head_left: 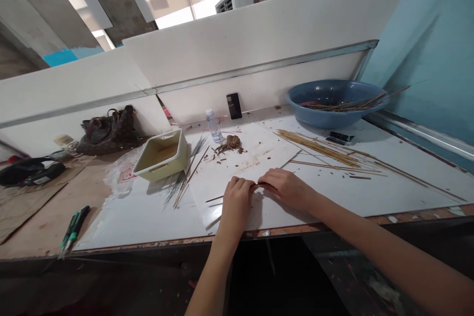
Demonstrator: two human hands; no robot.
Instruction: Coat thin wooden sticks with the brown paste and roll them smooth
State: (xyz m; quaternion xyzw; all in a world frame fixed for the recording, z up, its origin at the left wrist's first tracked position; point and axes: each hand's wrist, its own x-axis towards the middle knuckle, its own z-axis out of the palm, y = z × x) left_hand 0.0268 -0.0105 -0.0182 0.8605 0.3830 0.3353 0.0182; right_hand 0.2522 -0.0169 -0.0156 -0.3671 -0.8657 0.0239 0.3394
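My left hand [239, 201] and my right hand [287, 186] are close together above the front of the white tabletop [148, 222]. Both have their fingers closed on a thin brown stick [215, 199], whose end pokes out to the left of my left hand. A short piece of it shows between my fingertips; the rest is hidden by my hands. Beneath them runs a narrow grey strip [291, 159], seen on either side. Just beyond lies a crumbly brown lump [233, 142] resembling clay, with small crumbs scattered round it.
Tan sticks [318, 148] lie in a bundle on the right, before a blue basin [333, 116] holding more sticks. On the left are thin wires [181, 177], a yellow-green tub [159, 170], a handbag [109, 131] and green-black cutters [76, 227]. A bottle [214, 126] and phone [234, 106] stand behind.
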